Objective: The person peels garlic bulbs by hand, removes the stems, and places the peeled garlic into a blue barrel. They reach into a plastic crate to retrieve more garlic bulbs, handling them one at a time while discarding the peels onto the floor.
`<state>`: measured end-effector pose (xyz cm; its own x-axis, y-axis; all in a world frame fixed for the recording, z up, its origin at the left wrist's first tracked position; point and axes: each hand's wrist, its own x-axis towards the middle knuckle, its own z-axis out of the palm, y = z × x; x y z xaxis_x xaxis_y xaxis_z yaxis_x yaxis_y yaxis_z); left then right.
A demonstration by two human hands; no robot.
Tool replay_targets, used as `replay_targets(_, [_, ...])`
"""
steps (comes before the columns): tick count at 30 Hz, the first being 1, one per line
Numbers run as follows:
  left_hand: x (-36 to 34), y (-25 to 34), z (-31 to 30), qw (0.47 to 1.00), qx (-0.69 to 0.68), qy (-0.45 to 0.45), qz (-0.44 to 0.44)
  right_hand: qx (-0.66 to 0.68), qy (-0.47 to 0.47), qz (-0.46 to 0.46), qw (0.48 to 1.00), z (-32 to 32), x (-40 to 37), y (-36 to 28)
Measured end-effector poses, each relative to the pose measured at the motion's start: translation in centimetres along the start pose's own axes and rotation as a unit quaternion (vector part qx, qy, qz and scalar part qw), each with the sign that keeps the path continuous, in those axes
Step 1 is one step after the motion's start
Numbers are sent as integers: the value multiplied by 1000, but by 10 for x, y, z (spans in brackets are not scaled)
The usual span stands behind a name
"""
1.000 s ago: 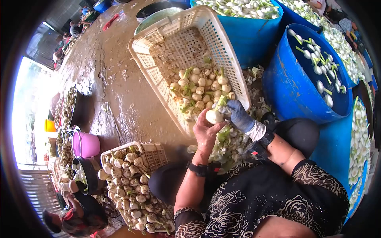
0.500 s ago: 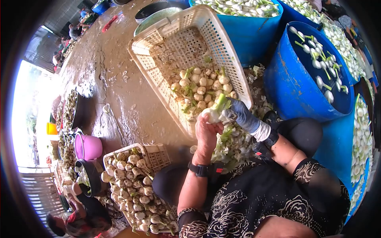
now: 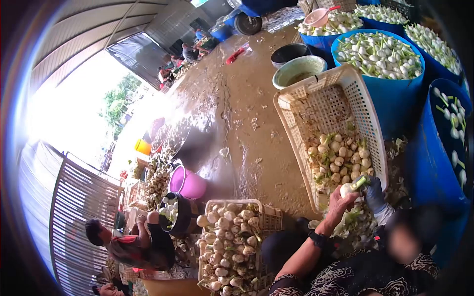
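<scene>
A white bulb with a short green stem is held between my two hands, over the lower end of a tilted cream crate. My left hand, bare, has its fingers wrapped round the bulb. My right hand, in a grey-blue glove, is closed at the green stem; whether it also holds a tool is hidden. Round pale bulbs lie in the crate. Leafy trimmings are heaped below my hands.
A second crate is piled with untrimmed bulbs. Blue tubs of white bulbs stand at the upper right. A pink bucket and a dark bucket are at left, beside a seated co-worker. The wet brown floor stretches beyond.
The view has swung left and up, so the crates, tubs and my hands appear further right. More of the shed and the co-worker shows. The bulb remains between my hands.
</scene>
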<state>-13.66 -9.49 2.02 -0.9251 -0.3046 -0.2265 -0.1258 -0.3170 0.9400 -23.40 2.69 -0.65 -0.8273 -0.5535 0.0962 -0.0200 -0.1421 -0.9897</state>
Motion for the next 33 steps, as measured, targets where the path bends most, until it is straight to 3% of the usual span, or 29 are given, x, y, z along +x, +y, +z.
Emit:
replay_targets(3, [3, -1, -6, 1000, 1, -18, -9, 13, 27, -35, 999, 6, -1, -8])
replay_targets(5, [3, 6, -8, 998, -21, -66, -7, 226, 49, 85, 969, 12, -6, -22])
replay_targets(6, [2, 8, -5, 998, -19, -67, -5, 227, 48, 82, 969, 8, -6, -17])
replay_targets(7, [-1, 9, -1, 998, -15, -60, 9, -1, 17, -14, 1000, 0, -6, -7])
replay_targets(8, [-4, 11, 3, 998, -12, -52, 21, -228, -13, -109, 967, -6, -5, 1])
replay_targets(10, [-7, 14, 10, 998, -31, -42, 32, -252, -17, -116, 961, -8, -4, 5])
replay_targets(11, [-8, 15, 13, 997, -46, -2, 55, -65, 23, -16, 998, -6, -3, 5])
replay_targets(12, [-8, 12, 16, 994, -62, 38, 77, 126, 61, 85, 987, -4, -2, 5])
replay_targets(13, [5, -18, 13, 977, -140, 41, 156, 126, 60, 85, 987, -3, -2, 7])
replay_targets(14, [5, -15, 9, 977, -141, 41, 155, 75, 109, 87, 987, -2, -2, 10])
replay_targets(16, [3, -7, -2, 998, -39, -43, 20, 21, 158, 89, 983, -10, 2, 27])
replay_targets(18, [-3, 1, -2, 992, -95, -77, 29, -78, 58, 23, 995, -37, 11, 76])
replay_targets(19, [-6, 3, 1, 981, -153, -113, 34, -230, 84, 45, 968, -43, 9, 101])
replay_targets(21, [-1, -6, -4, 978, -192, -71, 48, -288, -156, -19, 944, -33, -11, 71])
replay_targets(22, [-3, -2, -7, 980, -190, -55, 34, -423, -303, 81, 850, -26, -16, 53])
replay_targets(23, [-4, 5, -2, 987, -152, -9, 58, -402, -388, -43, 828, -34, -26, 88])
replay_targets(24, [-7, 15, 0, 986, -149, 10, 76, -452, -403, 9, 796, -34, -33, 87])
replay_targets(25, [-5, 9, -6, 984, -153, 3, 87, -475, -355, 1, 805, -31, -33, 69])
replay_targets(26, [-4, 4, -8, 984, -152, 29, 84, -492, -312, 53, 811, -22, -24, 34])
replay_targets(27, [-2, 2, -8, 983, -156, 29, 94, -453, -208, -41, 866, -29, -20, 49])
replay_targets(28, [-3, 0, -8, 981, -158, 32, 104, -329, -138, -120, 926, -27, -11, 32])
replay_targets(29, [-4, 0, -6, 982, -162, 28, 98, -246, -64, -187, 949, -16, -6, 5])
replay_targets(33, [-7, 8, -1, 985, -148, 49, 71, -209, -15, -175, 962, 6, -5, -49])
